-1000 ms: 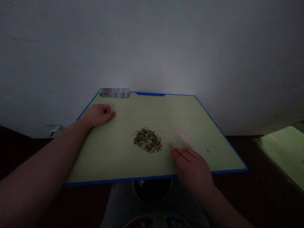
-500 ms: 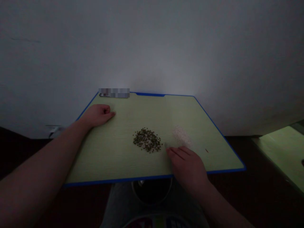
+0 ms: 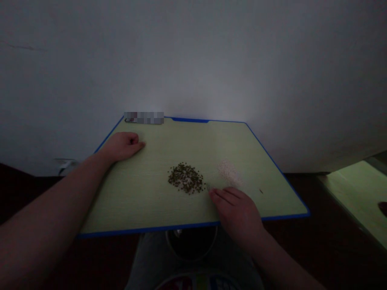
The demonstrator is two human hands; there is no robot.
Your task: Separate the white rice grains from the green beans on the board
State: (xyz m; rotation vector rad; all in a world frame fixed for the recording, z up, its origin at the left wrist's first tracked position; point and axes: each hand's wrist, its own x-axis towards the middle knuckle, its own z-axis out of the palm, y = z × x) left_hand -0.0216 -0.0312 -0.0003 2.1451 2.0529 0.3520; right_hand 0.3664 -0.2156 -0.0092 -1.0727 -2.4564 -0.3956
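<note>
A pale green desk top (image 3: 145, 197) with a blue edge carries a pile of dark green beans mixed with pale grains (image 3: 185, 178) at its middle. A small white heap of grains (image 3: 229, 172) lies to the right of it. My right hand (image 3: 237, 212) rests flat near the front edge, fingers together and stretched toward the bean pile, the tips touching a grain beside it. My left hand (image 3: 123, 146) lies at the far left of the desk, curled into a loose fist with nothing seen in it.
A white wall rises right behind the desk. A dark bowl (image 3: 191, 241) sits below the desk's front edge, over my lap. A second green desk (image 3: 359, 193) stands to the right. One stray dark bean (image 3: 261, 191) lies near the desk's right side.
My right hand has slid left along the desk, its fingertips now close to the bean pile. The left hand has stayed put.
</note>
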